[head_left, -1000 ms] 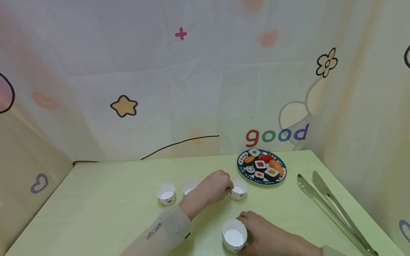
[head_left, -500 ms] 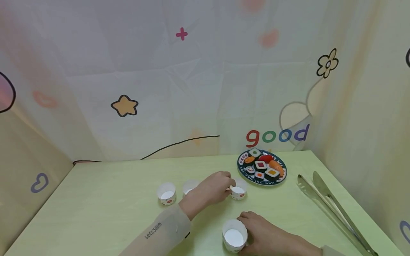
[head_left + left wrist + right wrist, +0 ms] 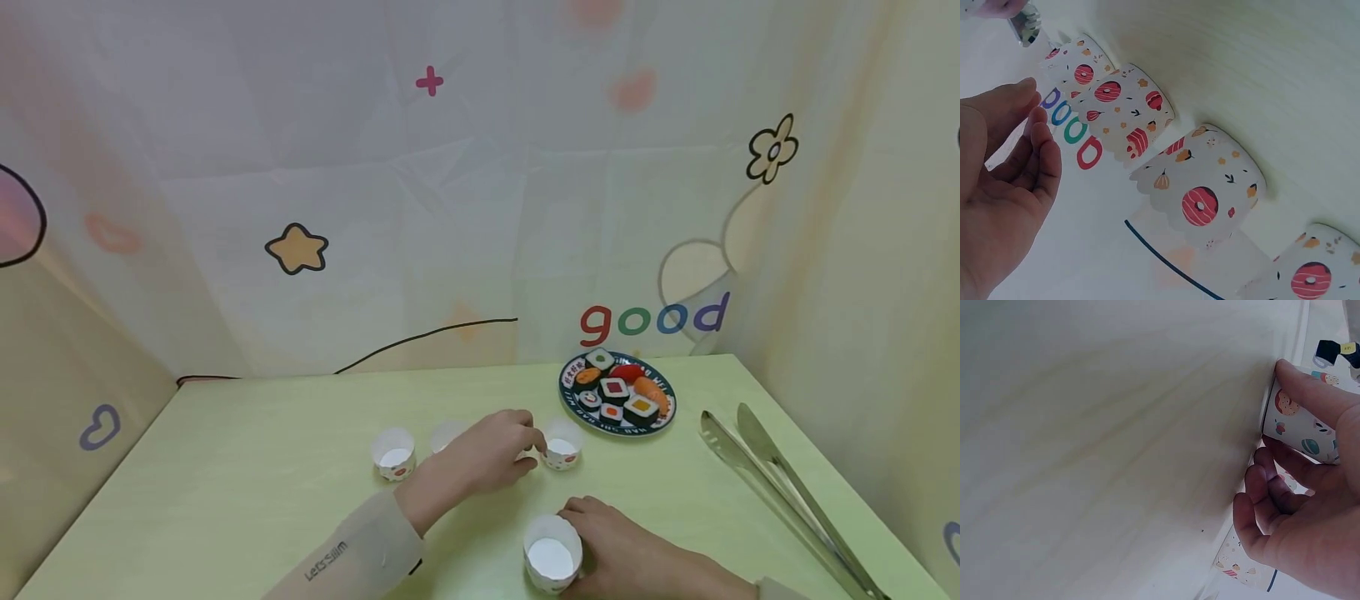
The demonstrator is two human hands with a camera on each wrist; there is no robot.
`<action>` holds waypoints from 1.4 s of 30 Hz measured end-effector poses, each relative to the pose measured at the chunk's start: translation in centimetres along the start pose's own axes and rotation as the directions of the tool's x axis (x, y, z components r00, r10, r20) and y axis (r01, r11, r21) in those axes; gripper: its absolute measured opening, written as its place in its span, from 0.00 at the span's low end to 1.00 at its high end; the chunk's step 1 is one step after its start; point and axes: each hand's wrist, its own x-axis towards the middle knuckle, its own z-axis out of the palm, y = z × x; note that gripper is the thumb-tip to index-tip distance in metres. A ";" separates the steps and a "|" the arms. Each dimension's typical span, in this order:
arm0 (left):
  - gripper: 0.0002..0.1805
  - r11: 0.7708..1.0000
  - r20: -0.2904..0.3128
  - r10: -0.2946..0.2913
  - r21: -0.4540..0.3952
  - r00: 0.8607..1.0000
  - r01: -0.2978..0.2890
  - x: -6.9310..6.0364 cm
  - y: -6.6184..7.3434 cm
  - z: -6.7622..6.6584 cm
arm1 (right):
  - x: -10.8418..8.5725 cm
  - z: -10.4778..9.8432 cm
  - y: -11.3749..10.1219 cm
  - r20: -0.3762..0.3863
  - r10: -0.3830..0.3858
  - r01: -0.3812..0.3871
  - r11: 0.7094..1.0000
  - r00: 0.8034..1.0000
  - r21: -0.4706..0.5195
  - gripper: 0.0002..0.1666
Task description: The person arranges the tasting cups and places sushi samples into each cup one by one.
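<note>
Several white paper baking cups with printed patterns stand in a row mid-table, among them a left-end cup (image 3: 393, 454) and a right-end cup (image 3: 562, 446). My left hand (image 3: 491, 450) hovers beside the right-end cup, its fingers loosely bent with nothing between them; it partly covers the cups behind it. In the left wrist view, a gap separates that hand (image 3: 1010, 169) from a donut-printed cup (image 3: 1125, 109). Nearer the front, my right hand (image 3: 622, 550) pinches another paper baking cup (image 3: 551, 558) between thumb and index finger, its other fingers curled beside it (image 3: 1297, 412).
At the back right lies a dark-rimmed plate (image 3: 573, 408) bearing pieces of sushi. Metal tongs (image 3: 795, 500) lie along the table's right side. A patterned curtain (image 3: 450, 208) encloses the back and sides of the pale green table (image 3: 247, 475).
My left hand has let go of the right-end cup, its fingers spreading and drawing slightly back toward me. The right hand keeps its hold on the front cup.
</note>
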 end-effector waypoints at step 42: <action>0.07 0.993 0.007 0.077 -0.092 0.997 -0.076 -7.2 2.8 -1.6 | 0.3 0.2 -0.3 -0.017 -0.068 0.068 0.998 0.998 -0.012 0.30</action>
